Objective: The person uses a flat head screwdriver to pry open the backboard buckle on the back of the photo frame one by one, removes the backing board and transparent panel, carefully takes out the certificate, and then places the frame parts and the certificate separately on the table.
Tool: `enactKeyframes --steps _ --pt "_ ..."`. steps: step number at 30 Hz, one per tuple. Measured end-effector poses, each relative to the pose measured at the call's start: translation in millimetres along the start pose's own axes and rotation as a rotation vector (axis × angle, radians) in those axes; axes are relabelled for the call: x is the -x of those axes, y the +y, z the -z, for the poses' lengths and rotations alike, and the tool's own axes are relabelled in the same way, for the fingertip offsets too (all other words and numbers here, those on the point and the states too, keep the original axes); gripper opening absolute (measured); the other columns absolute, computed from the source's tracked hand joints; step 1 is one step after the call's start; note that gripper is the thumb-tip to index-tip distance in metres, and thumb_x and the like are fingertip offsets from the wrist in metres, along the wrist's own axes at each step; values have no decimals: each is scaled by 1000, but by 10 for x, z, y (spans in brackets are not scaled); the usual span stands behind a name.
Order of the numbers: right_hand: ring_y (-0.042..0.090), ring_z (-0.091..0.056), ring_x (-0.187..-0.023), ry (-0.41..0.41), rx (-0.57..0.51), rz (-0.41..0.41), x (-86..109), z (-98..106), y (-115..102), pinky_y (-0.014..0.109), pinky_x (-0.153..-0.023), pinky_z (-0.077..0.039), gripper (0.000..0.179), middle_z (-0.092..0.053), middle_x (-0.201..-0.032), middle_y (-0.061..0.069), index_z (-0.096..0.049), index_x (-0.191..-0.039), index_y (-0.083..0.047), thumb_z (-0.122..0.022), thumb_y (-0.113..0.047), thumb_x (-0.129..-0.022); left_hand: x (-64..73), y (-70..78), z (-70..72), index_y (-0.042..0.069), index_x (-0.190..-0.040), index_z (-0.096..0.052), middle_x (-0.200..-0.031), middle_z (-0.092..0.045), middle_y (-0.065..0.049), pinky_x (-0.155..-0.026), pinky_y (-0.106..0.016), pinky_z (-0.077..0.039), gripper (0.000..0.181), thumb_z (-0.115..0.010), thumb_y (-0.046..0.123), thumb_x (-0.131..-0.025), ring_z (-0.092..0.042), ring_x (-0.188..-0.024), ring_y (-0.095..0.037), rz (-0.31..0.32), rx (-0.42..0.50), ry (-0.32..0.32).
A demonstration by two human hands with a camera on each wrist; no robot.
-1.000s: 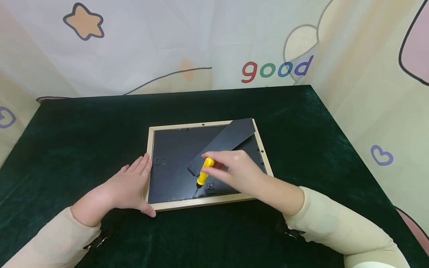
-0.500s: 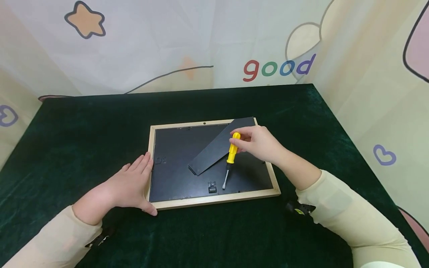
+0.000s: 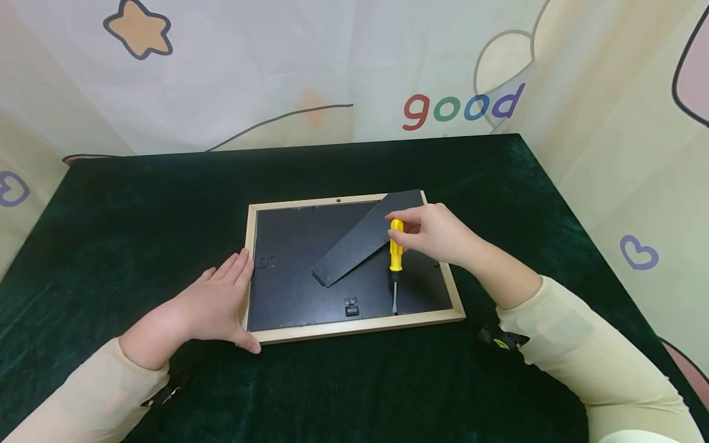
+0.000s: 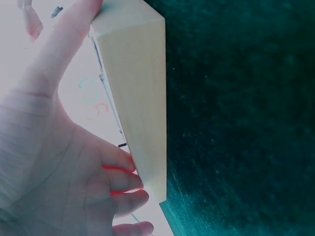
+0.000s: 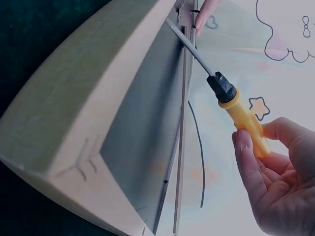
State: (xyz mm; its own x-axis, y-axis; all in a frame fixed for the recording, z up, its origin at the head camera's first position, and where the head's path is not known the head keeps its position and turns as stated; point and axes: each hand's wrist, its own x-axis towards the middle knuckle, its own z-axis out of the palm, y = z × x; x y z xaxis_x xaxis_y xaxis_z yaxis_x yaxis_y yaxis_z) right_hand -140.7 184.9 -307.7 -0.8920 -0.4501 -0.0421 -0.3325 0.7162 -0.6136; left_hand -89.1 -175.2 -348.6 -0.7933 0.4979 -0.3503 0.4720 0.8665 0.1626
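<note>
A picture frame with a light wood rim (image 3: 354,329) lies face down, its black backing board (image 3: 288,246) showing. The black easel leg (image 3: 357,243) slants across the backing. My left hand (image 3: 213,311) rests against the frame's left side, fingers straight, thumb at the near left corner. In the left wrist view the fingertips touch the wooden side (image 4: 138,98). My right hand (image 3: 445,237) pinches the yellow handle of a flathead screwdriver (image 3: 396,255) between thumb and fingers. The screwdriver stands nearly upright, its tip at the backing's near edge, right of a small black hanger (image 3: 351,307).
Dark green velvet cloth (image 3: 138,234) covers the table under and around the frame. Behind it hangs a pale curtain (image 3: 266,67) printed with a star and the word "good". Small fasteners sit along the frame's inner edges.
My right hand has moved to the right with the screwdriver, from left of the near hanger to right of it, and the tool has turned more upright. My left hand has stayed in place.
</note>
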Motion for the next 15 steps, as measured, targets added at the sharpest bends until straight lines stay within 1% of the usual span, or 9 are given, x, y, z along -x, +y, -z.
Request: enactKeyframes --steps 7,11,15 --pt "21 -65 -73 -10 11 8 3 13 -18 27 -72 -54 39 -68 -87 4 -59 -123 0 -66 -16 -88 -1 -2 5 -7 -145 -15 -153 -3 -23 -104 -60 -20 138 -70 77 -49 -7 -138 -43 1 0 -5" --pt "21 -66 -73 -19 0 18 -15 9 -4 29 -74 -54 38 -68 -88 5 -59 -122 1 -65 -15 -88 1 2 9 -6 -145 -15 -153 -3 -22 -105 -60 -20 138 -70 76 -49 -7 -138 -43 5 0 -4" --pt "21 -67 -75 -34 -32 -7 -37 -8 42 31 -76 -54 36 -68 -90 8 -59 -121 2 -63 -15 -89 -2 7 5 -7 -145 -15 -153 -3 -22 -105 -60 -20 139 -71 76 -49 -7 -138 -42 8 -1 -6"
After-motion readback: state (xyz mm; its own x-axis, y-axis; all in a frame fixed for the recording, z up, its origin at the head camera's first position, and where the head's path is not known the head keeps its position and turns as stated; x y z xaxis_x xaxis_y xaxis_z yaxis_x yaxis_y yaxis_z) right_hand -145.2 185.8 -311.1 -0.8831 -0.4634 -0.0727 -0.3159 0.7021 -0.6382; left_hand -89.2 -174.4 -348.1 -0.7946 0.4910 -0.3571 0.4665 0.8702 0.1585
